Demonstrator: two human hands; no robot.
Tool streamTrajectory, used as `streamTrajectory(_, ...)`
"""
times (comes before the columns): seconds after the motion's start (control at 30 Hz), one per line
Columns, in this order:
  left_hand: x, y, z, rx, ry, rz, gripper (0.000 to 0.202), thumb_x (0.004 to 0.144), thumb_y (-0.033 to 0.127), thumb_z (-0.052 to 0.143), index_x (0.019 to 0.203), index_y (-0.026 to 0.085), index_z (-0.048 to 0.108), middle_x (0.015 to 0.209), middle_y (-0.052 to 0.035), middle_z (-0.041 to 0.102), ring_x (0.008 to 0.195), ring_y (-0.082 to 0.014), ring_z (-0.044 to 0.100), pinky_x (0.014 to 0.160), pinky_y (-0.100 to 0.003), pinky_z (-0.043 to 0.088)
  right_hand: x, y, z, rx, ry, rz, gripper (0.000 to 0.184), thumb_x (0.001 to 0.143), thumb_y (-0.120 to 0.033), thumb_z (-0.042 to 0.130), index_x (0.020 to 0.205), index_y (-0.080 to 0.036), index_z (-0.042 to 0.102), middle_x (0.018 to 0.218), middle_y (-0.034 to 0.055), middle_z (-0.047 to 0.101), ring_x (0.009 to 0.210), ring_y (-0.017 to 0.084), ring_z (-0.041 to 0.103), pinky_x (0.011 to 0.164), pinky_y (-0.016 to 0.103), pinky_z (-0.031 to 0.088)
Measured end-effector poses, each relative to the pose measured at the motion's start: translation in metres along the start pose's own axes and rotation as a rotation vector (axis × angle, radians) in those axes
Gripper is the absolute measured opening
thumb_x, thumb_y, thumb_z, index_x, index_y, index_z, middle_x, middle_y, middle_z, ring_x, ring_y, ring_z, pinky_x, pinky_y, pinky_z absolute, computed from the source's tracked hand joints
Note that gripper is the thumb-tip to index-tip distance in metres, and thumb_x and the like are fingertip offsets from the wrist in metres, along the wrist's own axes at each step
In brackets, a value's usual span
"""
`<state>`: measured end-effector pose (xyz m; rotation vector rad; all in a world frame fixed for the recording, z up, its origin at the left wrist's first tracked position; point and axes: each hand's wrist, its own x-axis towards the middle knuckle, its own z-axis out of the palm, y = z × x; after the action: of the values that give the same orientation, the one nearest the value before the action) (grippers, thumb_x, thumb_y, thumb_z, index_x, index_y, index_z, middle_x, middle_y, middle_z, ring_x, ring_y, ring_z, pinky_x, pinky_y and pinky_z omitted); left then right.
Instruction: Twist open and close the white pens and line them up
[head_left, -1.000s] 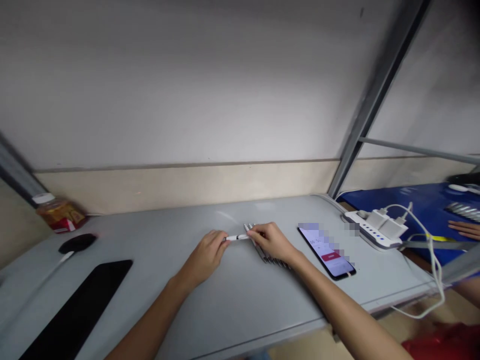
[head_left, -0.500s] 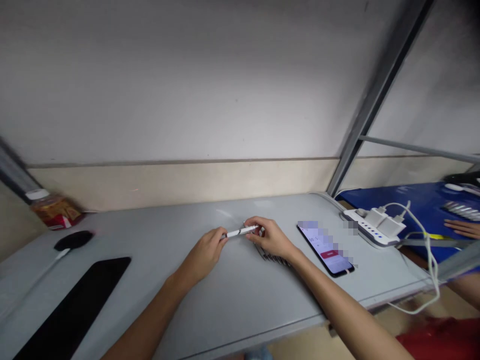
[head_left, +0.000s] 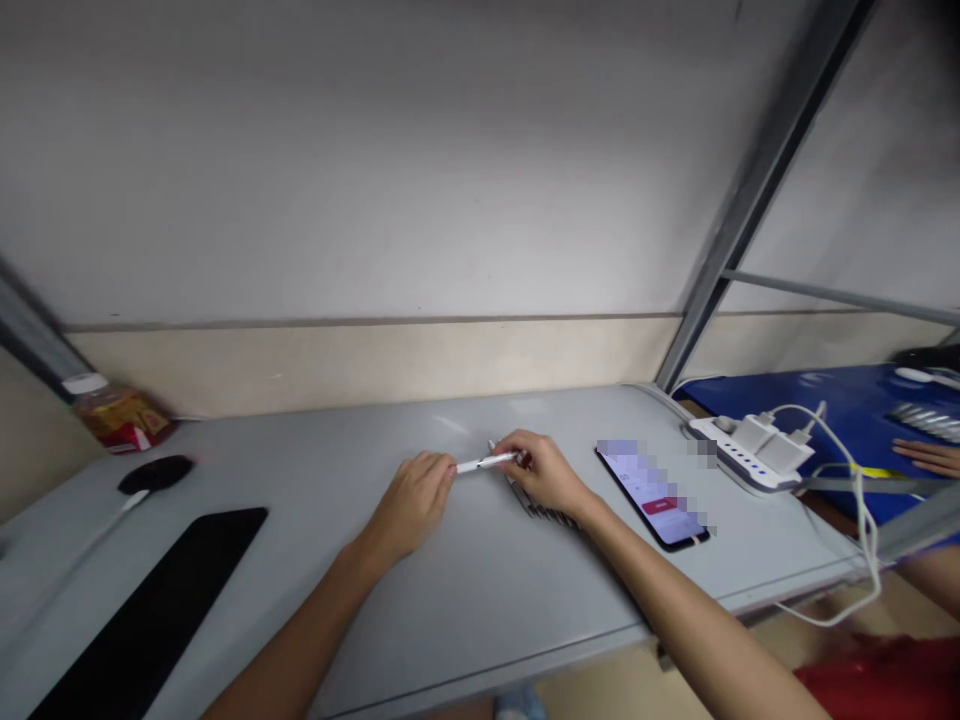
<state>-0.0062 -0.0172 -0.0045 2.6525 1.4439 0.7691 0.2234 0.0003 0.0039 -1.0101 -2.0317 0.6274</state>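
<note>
A slim white pen (head_left: 480,464) is held nearly level over the grey table, one end in each hand. The fingers of my left hand (head_left: 420,492) are closed around its left end and cover that tip. At the other end, my right hand (head_left: 541,470) pinches the pen between thumb and fingers. Beneath my right hand and wrist lies a row of several slim pens with dark ends (head_left: 553,514), mostly hidden by the hand and forearm.
A lit phone (head_left: 652,497) lies right of my right hand, with a white power strip (head_left: 742,455) and cables beyond. On the left are a black mat-like slab (head_left: 161,610), a round black charger (head_left: 156,474) and a bottle (head_left: 124,415). Another person's hand (head_left: 926,457) rests on the blue table.
My left hand has shifted its grip, and its fingers now cover the pen's left end, which showed before. My right hand keeps its pinch. The view has shifted slightly.
</note>
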Motion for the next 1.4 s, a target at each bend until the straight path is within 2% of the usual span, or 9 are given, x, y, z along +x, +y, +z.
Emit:
streamTrajectory(0.1, 0.000, 0.000, 0.000, -0.015, 0.009, -0.009, 0.029, 0.098, 0.029, 0.031, 0.086, 0.019, 0.056, 0.080, -0.0017, 0.059, 0.078, -0.0173, 0.053, 0.074, -0.033, 0.039, 0.000, 0.001, 0.001, 0.031, 0.026, -0.032, 0.019, 0.080, -0.020, 0.064, 0.098, -0.020, 0.067, 0.095, 0.0050, 0.066, 0.079, 0.015, 0.057, 0.068, 0.024, 0.042)
streamTrajectory(0.17, 0.000, 0.000, -0.001, -0.023, 0.013, -0.008, 0.028, 0.097, 0.030, 0.032, 0.087, 0.019, 0.056, 0.083, -0.0021, 0.060, 0.080, -0.0177, 0.054, 0.075, -0.033, 0.039, 0.000, 0.000, 0.001, 0.033, 0.004, -0.010, 0.021, 0.083, -0.026, 0.062, 0.103, -0.020, 0.067, 0.092, 0.0047, 0.067, 0.076, 0.015, 0.058, 0.067, 0.025, 0.042)
streamTrajectory(0.27, 0.000, 0.001, -0.001, -0.018, 0.007, -0.002, 0.026, 0.097, 0.030, 0.035, 0.089, 0.019, 0.057, 0.085, -0.0025, 0.061, 0.082, -0.0184, 0.055, 0.076, -0.033, 0.040, 0.000, 0.000, 0.000, -0.017, -0.057, 0.010, 0.022, 0.092, -0.031, 0.051, 0.092, -0.019, 0.070, 0.079, 0.0028, 0.067, 0.067, 0.014, 0.055, 0.064, 0.025, 0.040)
streamTrajectory(0.4, 0.000, 0.001, -0.002, -0.032, -0.012, -0.010, 0.025, 0.097, 0.031, 0.036, 0.090, 0.020, 0.057, 0.085, -0.0026, 0.062, 0.081, -0.0183, 0.055, 0.075, -0.033, 0.040, 0.001, 0.004, -0.001, -0.049, -0.008, -0.079, 0.010, 0.084, -0.021, 0.062, 0.091, -0.019, 0.069, 0.087, 0.0042, 0.067, 0.076, 0.015, 0.058, 0.070, 0.026, 0.042)
streamTrajectory(0.5, -0.001, -0.001, -0.001, -0.067, -0.010, -0.011, 0.027, 0.097, 0.032, 0.036, 0.092, 0.020, 0.059, 0.084, -0.0029, 0.062, 0.080, -0.0181, 0.056, 0.075, -0.032, 0.042, 0.001, 0.009, -0.001, -0.110, 0.038, -0.158, 0.013, 0.082, -0.013, 0.062, 0.092, -0.019, 0.068, 0.089, 0.0060, 0.066, 0.084, 0.018, 0.058, 0.076, 0.029, 0.043)
streamTrajectory(0.73, 0.000, -0.006, 0.001, -0.093, 0.023, -0.006, 0.035, 0.098, 0.030, 0.033, 0.123, 0.027, 0.057, 0.094, -0.0041, 0.067, 0.089, -0.0186, 0.059, 0.083, -0.035, 0.044, 0.003, 0.022, -0.011, -0.270, 0.094, -0.172, 0.021, 0.086, -0.012, 0.056, 0.101, -0.019, 0.070, 0.096, 0.0090, 0.066, 0.089, 0.020, 0.060, 0.080, 0.032, 0.045)
streamTrajectory(1.0, 0.000, -0.011, 0.000, -0.039, 0.062, -0.080, 0.030, 0.097, 0.030, 0.033, 0.110, 0.024, 0.060, 0.093, -0.0045, 0.066, 0.089, -0.0200, 0.057, 0.082, -0.036, 0.044, 0.003, 0.037, -0.024, -0.321, 0.124, -0.101, 0.025, 0.091, -0.019, 0.052, 0.107, -0.021, 0.071, 0.103, 0.0096, 0.068, 0.091, 0.020, 0.063, 0.082, 0.032, 0.046)
streamTrajectory(1.17, 0.000, -0.008, -0.001, -0.015, 0.048, -0.064, 0.029, 0.098, 0.031, 0.033, 0.108, 0.024, 0.059, 0.090, -0.0044, 0.064, 0.088, -0.0202, 0.056, 0.080, -0.035, 0.043, 0.003, 0.034, -0.015, -0.314, 0.066, -0.171, 0.026, 0.091, -0.019, 0.052, 0.111, -0.022, 0.070, 0.103, 0.0092, 0.068, 0.092, 0.020, 0.062, 0.083, 0.032, 0.045)
streamTrajectory(1.4, -0.001, -0.001, 0.001, -0.067, 0.039, -0.062, 0.028, 0.098, 0.031, 0.032, 0.103, 0.022, 0.058, 0.090, -0.0037, 0.061, 0.087, -0.0192, 0.054, 0.078, -0.034, 0.043, 0.001, 0.020, 0.001, -0.295, 0.079, -0.223, 0.028, 0.091, -0.021, 0.054, 0.115, -0.025, 0.068, 0.100, 0.0093, 0.065, 0.091, 0.020, 0.059, 0.081, 0.033, 0.045)
